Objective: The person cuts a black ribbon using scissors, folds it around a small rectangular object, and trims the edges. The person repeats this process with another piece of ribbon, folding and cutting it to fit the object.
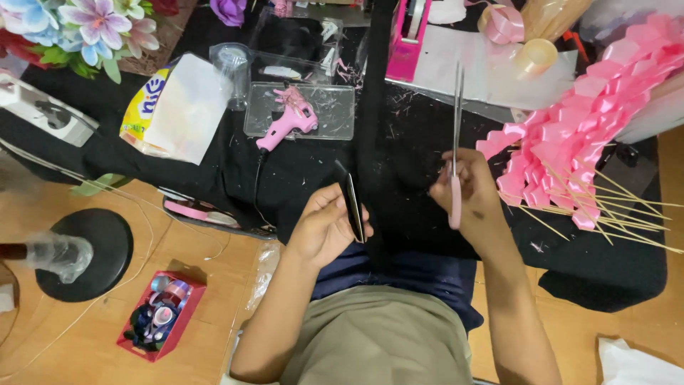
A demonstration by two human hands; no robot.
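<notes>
**Black ribbon in one hand, scissors in the other**

While you are looking down over your lap, your left hand (324, 227) is pinching a short strip of black ribbon (353, 207), thumb and fingers closed on it so that it is standing on edge just above your knees, at the near edge of the bench (313, 167). Your right hand (467, 194) is gripping a pair of pink-handled scissors (456, 142), fingers wrapped around the handle; the blades are lying together and pointing straight away from you. Your two hands are being held apart, with a long band of black ribbon running down the black cloth between them.

Further out, a pink glue gun (288, 120) is resting on a clear plastic tray (335, 114), its cord trailing back toward you. To your right, a cluster of pink ribbon petals on thin wooden skewers (570, 150) is lying across the cloth, the sticks fanning out toward the bench edge. A pink tape dispenser (407, 39) is standing at the far side, with pink ribbon rolls (504, 23) just beside it. To your left, artificial flowers (85, 32) are sitting in the corner, and on the wooden floor a red box of ribbon spools (162, 314) is lying near a black round stand base (85, 253).
</notes>
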